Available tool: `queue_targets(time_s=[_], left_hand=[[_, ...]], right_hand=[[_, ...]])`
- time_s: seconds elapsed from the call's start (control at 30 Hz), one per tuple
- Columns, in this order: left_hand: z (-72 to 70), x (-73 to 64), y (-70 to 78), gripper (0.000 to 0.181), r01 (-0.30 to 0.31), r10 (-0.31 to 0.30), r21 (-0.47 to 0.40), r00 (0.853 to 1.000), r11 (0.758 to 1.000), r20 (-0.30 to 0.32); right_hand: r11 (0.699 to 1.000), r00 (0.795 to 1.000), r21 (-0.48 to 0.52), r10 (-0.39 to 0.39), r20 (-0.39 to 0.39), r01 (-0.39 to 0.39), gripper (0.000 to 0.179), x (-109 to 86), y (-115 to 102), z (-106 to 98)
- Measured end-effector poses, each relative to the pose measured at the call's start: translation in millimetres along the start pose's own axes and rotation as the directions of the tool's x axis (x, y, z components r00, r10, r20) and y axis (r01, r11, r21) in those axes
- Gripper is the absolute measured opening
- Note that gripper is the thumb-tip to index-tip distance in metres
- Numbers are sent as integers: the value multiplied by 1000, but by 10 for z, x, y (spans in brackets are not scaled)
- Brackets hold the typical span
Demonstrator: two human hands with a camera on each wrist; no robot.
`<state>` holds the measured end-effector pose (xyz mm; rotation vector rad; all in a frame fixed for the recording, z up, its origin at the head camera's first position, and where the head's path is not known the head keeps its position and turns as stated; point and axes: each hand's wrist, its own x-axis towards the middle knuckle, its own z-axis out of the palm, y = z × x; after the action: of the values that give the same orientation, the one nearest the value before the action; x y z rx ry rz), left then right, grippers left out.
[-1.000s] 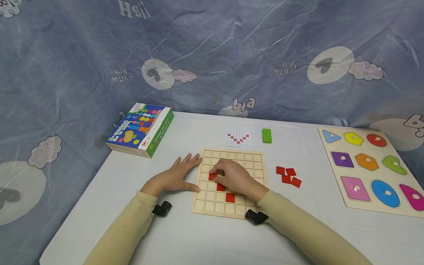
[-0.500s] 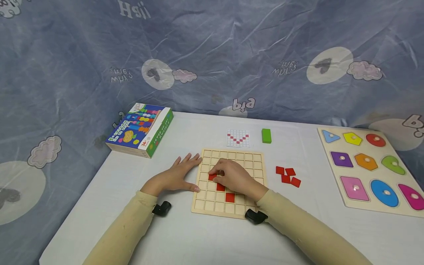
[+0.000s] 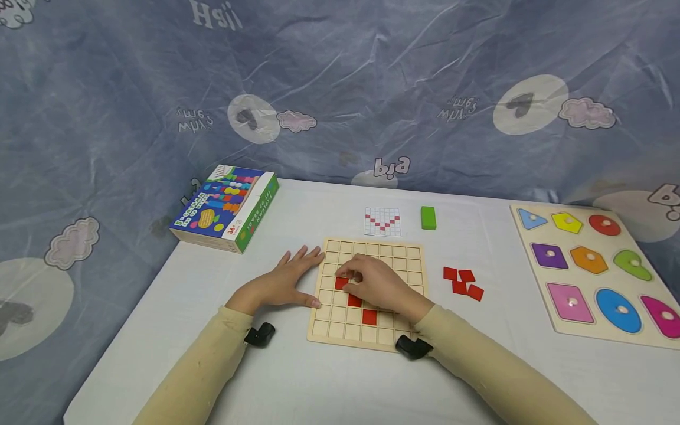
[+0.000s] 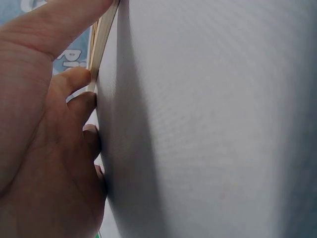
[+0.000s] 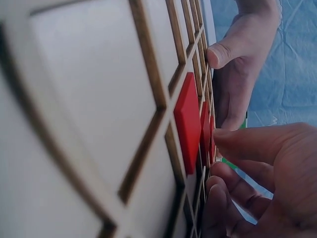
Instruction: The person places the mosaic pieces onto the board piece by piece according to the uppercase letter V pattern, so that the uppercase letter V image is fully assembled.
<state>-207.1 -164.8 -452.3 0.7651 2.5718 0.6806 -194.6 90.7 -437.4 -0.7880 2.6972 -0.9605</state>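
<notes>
A wooden grid board [image 3: 340, 333] lies flat on the white table with three red square tiles set in its cells in a diagonal. My right hand [image 3: 379, 286] is over the board, thumb and fingertips bent round the upper-left red tile [image 3: 342, 283]. The other two are the middle red tile [image 3: 354, 301] and the lower red tile [image 3: 369, 317]. In the right wrist view the thumb [image 5: 242, 141] meets the farthest tile's edge, its grip partly hidden. My left hand [image 3: 281, 283] rests spread beside the board, thumb and fingertips touching its left edge.
Several loose red tiles [image 3: 459, 287] lie right of the board. Behind it are a pattern card [image 3: 382, 222] with red squares in a V and a green block [image 3: 428, 218]. A toy box [image 3: 225, 206] stands back left; a shape puzzle [image 3: 563, 277] lies far right.
My right hand has shifted very slightly to the right, so a little more of the upper-left tile shows. The left hand, board and loose tiles stay where they were.
</notes>
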Motion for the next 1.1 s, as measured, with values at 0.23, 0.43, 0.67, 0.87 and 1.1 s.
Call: queue_targets(time_s=[0.23,0.43,0.67,0.87,1.1], left_hand=[[3,5,6,111,7,-7,-6,1000,1000,-1],[-1,2,14,111,10,-10,-5,1000,1000,1],[-12,-7,25,110,1,-1,-4,1000,1000,1],[-14,-17,27,110,-11,10,-13,1000,1000,-5],[-2,-5,23,111,-2,2,-15,1000,1000,-7]], right_hand=[[998,1000,53,20,-1,-20,24,-56,32,-47],[996,1000,85,2,22,-4,25,-112,82,-98],[997,999,68,-32,15,31,24,-201,104,-142],[998,1000,66,-19,3,18,24,-295,116,-174],[997,1000,78,12,-21,-10,23,-413,154,-209]])
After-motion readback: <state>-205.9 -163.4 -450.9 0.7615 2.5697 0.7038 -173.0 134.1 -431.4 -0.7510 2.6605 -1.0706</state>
